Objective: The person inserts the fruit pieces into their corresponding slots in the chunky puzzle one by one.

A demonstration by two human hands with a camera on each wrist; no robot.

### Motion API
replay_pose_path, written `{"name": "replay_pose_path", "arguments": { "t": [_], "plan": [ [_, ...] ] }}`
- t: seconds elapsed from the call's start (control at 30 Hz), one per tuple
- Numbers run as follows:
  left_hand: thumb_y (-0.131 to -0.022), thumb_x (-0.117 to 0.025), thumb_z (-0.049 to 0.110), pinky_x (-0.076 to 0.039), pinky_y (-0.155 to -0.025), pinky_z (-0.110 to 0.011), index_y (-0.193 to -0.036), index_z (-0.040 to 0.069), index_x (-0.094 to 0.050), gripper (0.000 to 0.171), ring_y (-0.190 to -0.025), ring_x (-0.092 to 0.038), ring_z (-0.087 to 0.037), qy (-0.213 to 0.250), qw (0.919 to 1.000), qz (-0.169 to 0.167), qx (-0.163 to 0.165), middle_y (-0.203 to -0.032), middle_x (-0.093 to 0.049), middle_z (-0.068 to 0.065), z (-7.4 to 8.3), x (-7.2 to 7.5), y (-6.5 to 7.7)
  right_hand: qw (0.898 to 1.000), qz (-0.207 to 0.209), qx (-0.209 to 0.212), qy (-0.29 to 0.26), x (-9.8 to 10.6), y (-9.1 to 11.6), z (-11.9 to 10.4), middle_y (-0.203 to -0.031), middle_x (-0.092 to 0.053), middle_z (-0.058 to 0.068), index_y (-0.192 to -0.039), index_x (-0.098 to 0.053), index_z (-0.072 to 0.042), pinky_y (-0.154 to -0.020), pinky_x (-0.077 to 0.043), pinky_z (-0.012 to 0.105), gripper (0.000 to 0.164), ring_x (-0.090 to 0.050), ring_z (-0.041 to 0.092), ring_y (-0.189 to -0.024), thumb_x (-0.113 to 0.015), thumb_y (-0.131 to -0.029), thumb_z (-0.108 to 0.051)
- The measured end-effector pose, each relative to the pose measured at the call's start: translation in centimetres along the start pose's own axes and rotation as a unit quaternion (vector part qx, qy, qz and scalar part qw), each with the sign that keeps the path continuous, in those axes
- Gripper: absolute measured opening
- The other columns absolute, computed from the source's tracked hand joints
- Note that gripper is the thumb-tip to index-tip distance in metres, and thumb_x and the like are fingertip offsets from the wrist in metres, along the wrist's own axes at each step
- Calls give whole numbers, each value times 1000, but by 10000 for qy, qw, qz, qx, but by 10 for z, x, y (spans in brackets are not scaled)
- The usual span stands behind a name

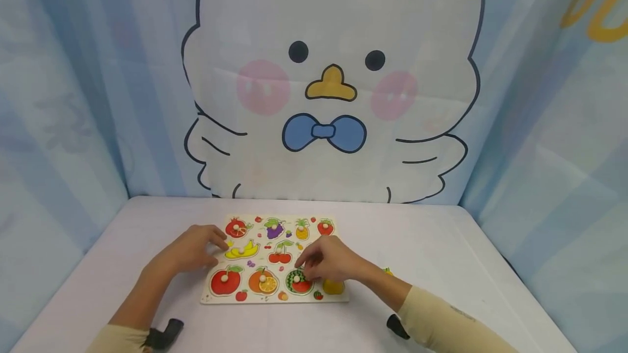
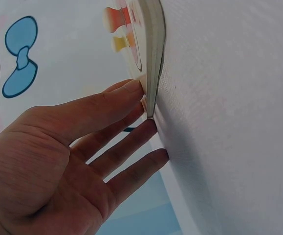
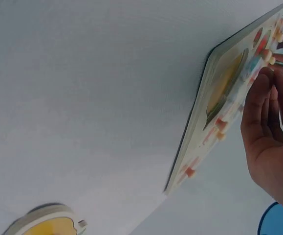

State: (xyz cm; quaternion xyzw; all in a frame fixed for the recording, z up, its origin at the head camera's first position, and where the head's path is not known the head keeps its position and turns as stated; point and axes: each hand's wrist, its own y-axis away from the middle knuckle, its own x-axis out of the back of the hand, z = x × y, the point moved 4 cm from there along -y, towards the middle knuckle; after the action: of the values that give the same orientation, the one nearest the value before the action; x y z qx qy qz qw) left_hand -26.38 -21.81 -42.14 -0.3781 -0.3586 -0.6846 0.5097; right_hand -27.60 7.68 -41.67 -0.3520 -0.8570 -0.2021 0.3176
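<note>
A wooden fruit puzzle board (image 1: pixel 275 297) lies on the table, its knobbed pieces showing fruits such as a red apple (image 1: pixel 225 282), an orange (image 1: pixel 262 281) and bananas (image 1: pixel 242 250). My left hand (image 1: pixel 196 247) is at the board's left edge. In the left wrist view its thumb touches the board's rim and the other fingers (image 2: pixel 126 147) spread beside it, nearly straight. Bent over the watermelon piece (image 1: pixel 298 286) is my right hand (image 1: pixel 331 259), fingertips right by the knob, which shows uncovered. A yellow recess (image 3: pixel 224 88) at the board's near right corner holds no knobbed piece.
A loose yellow piece (image 3: pixel 53 226) lies on the white table (image 1: pixel 422 255) right of the board, mostly behind my right forearm in the head view. Black wrist gear (image 1: pixel 167 334) sits on each arm. Curtains (image 1: pixel 64 97) with a cartoon bird enclose the back and sides.
</note>
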Motion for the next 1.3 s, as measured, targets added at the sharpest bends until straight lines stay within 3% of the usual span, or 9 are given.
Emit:
{"name": "replay_pose_path", "arguments": {
  "t": [0.23,0.63,1.0,1.17,1.3],
  "plan": [
    [-73,-81,9,-43,-96,-57,-100,13,-75,29,-119,-47,-39,-48,10000,21,-16,-119,-61,-9,1,0,1,9980,313,-477,254,19,15,16,-76,-66,-7,-92,-76,-21,-63,-53,23,12,-60,11,-70,-74,-83,-14],
    [-73,-81,9,-43,-97,-59,-101,15,-75,29,-120,-48,-38,-50,10000,-60,-2,-118,-62,-9,-2,-2,0,9932,711,-873,308,46,58,48,-76,-64,-5,-94,-75,-18,-59,-52,26,11,-58,16,-68,-71,-85,-13],
    [-73,-81,9,-41,-97,-61,-101,12,-75,29,-119,-47,-42,-30,10000,-62,-29,-119,-62,-11,-1,0,1,9703,1312,-1977,473,62,90,73,-76,-61,-1,-88,-74,-18,-62,-52,27,12,-55,17,-69,-75,-81,-9],
    [-73,-81,9,-41,-97,-60,-101,13,-75,29,-119,-47,-41,-37,10000,-56,-50,-119,-61,-10,-2,-1,-1,9646,1336,-2204,548,67,102,80,-75,-60,0,-86,-74,-17,-61,-52,26,14,-54,16,-69,-78,-76,-8],
    [-73,-81,9,-41,-98,-60,-101,14,-75,29,-120,-47,-40,-20,10000,-70,-11,-120,-61,-10,-1,-2,-2,9687,1195,-2096,586,68,110,83,-74,-61,0,-85,-73,-15,-61,-50,26,21,-54,15,-70,-81,-70,-2]
  ]
}}
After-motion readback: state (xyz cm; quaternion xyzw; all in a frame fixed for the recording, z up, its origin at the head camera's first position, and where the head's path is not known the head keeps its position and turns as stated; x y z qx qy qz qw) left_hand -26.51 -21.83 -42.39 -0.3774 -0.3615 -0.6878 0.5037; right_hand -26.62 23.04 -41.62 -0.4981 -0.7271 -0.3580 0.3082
